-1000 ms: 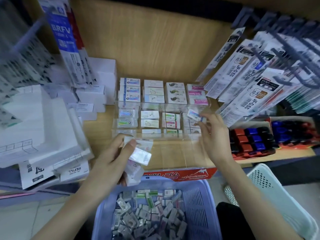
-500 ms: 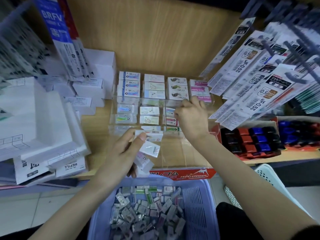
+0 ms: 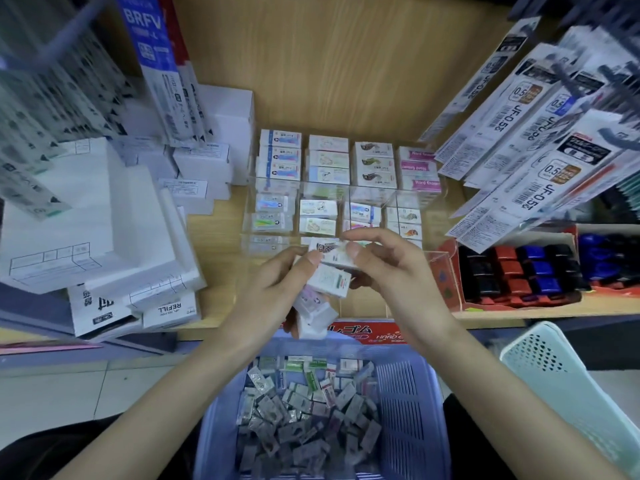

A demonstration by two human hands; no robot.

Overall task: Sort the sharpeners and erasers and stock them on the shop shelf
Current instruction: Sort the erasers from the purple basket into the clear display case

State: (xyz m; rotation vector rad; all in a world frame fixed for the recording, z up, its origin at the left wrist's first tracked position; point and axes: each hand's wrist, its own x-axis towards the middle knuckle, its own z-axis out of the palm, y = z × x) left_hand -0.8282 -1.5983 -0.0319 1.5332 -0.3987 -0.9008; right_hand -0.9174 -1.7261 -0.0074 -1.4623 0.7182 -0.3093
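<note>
At the centre of the frame, the left hand (image 3: 273, 289) curls round a fanned stack of erasers (image 3: 327, 282), small rectangular blocks in glossy film and printed paper sleeves. The right hand (image 3: 394, 275) pinches the top eraser (image 3: 330, 252) of that stack between thumb and fingertips. Both hands hover above the front edge of the wooden shelf (image 3: 221, 251), which is smooth, pale and grained.

Just behind them stands a clear plastic organiser (image 3: 434, 259) with thin straight dividers. Its back cells hold rows of erasers lying flat, while the front cells nearest the hands show bare floor. Behind it, boxed erasers (image 3: 329, 161) are stacked in four columns against the back panel.

Stiff white cardboard boxes (image 3: 79, 216) crowd the left of the frame. At the upper right, hanging refill packs (image 3: 540, 161) slant down over the organiser's right corner, narrowing the room there. Below them, a red cardboard tray (image 3: 448, 282) holds small glossy blocks (image 3: 533, 268) in black, red and blue.

At the bottom centre, a slotted purple basket (image 3: 405, 403) holds a loose heap of wrapped erasers (image 3: 301, 410). A perforated pale green basket (image 3: 554, 375) lies at the lower right.
</note>
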